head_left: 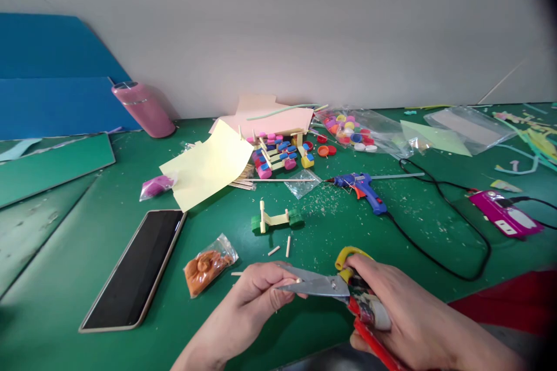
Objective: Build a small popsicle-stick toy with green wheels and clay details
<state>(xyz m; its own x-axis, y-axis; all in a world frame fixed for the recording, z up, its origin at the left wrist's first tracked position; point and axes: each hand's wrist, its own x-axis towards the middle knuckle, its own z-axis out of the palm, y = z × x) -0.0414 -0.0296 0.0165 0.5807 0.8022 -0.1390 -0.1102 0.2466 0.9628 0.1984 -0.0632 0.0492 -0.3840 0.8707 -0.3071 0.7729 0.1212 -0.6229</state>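
My right hand (pixel 391 301) grips a pair of scissors (pixel 319 284) with one yellow and one red handle. The blades point left and stand a little apart. Pinched in my left hand (pixel 256 290) is a thin wooden stick (pixel 237 273); its far end shows between the blades, and my fingers hide most of the rest. Ahead of my hands stands a small cream wooden frame (pixel 277 219) with green wheels. Two short cut stick pieces, one upright in view (pixel 288 246) and one slanted (pixel 274 251), lie in front of it.
A blue glue gun (pixel 361 188) with a black cord lies right of centre. A phone (pixel 134 269) and a bag of orange clay (pixel 209 265) lie left. Behind are yellow paper (pixel 209 165), toy cars (pixel 278 153), bottle caps (pixel 348 127), a pink tumbler (pixel 143 109) and a magenta power box (pixel 505 213).
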